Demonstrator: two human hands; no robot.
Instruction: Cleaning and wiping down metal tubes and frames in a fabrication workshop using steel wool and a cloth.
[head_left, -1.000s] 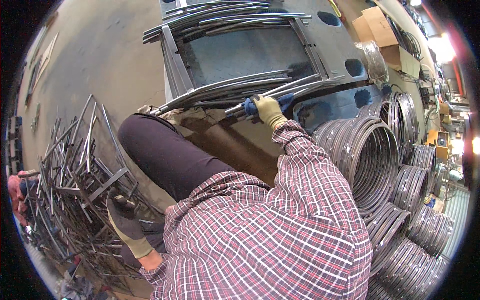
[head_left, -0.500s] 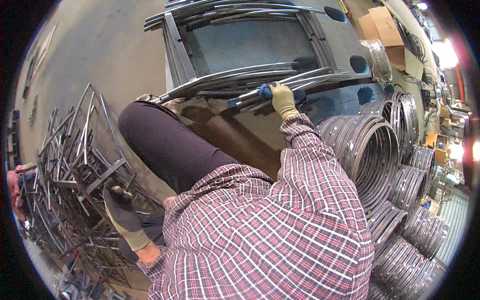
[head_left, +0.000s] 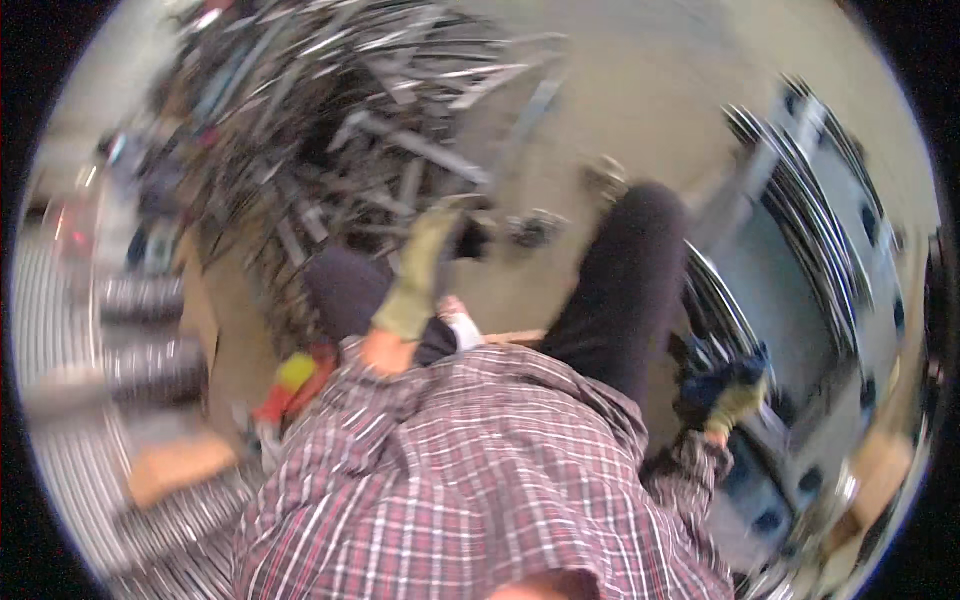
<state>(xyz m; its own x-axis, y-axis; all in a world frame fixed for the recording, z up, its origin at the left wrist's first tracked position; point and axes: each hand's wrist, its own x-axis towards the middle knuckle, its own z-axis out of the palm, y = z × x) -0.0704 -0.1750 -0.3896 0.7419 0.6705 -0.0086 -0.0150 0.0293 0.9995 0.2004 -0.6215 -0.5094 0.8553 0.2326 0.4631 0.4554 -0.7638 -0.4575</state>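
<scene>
My left hand (head_left: 425, 265), in a yellow-green glove with a dark palm, is raised above my left thigh. It is nearest to a tangled heap of cut metal bars (head_left: 400, 150); motion smears its fingers. Low on the right, my right hand (head_left: 735, 398), in a yellow-green and dark blue glove, is closed round a bundle of thin metal rods (head_left: 712, 345). This bundle lies at the near side of a blue-grey panel (head_left: 790, 290) with dark oval spots. More long curved rods (head_left: 815, 230) rest across that panel. The glove partly hides the held rods.
Coils of metal hoops (head_left: 155, 370) are stacked on the left, beside corrugated sheeting (head_left: 55, 310). A red and yellow item (head_left: 292, 380) lies close to my left side. At the lower right is a cardboard box (head_left: 880, 475). Small debris (head_left: 535, 228) lies on the floor between my knees.
My view has swung left, so the bar heap now sits ahead and the panel with rods at the right. My left hand has risen over my thigh; my right hand stays at the rods.
</scene>
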